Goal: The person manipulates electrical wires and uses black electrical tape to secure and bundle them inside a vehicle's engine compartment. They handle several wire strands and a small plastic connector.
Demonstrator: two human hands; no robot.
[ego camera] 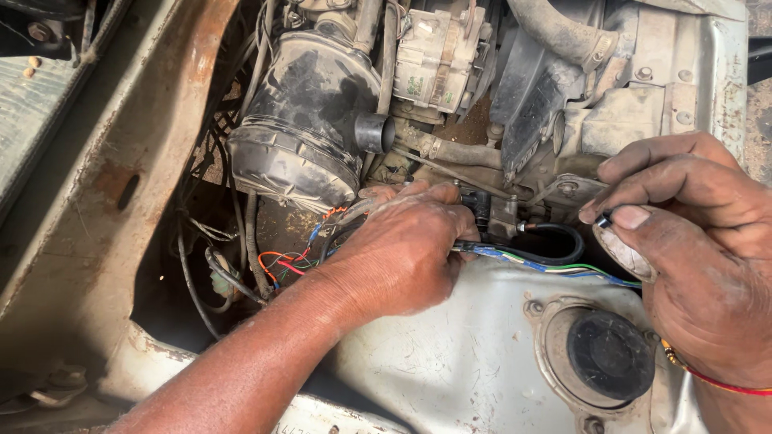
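While the head camera looks down into a dusty engine bay, the left hand (406,249) lies knuckles-up over a wire bundle (555,267), its fingers curled down around the near end so that the grip itself is hidden under the palm. Blue, green and white strands run rightward from that fist, beside a looping black hose (563,235), toward the right hand (700,241). The right hand pinches a small dark tip (605,218) between thumb and forefinger; what that tip belongs to is too small to tell. The two hands are apart, joined only by the wires. Its wrist carries a red thread band (724,381) and is cut off at the frame edge.

Behind the left hand sits a black cylindrical housing (301,120) with a short open spout, and loose red and orange wires (281,261) trail into shadow below it. Pale, scratched sheet metal (450,354) forms the near surface, with a round black cap (609,355) set in a metal ring. A rusty body rail (104,161) crosses the left side.
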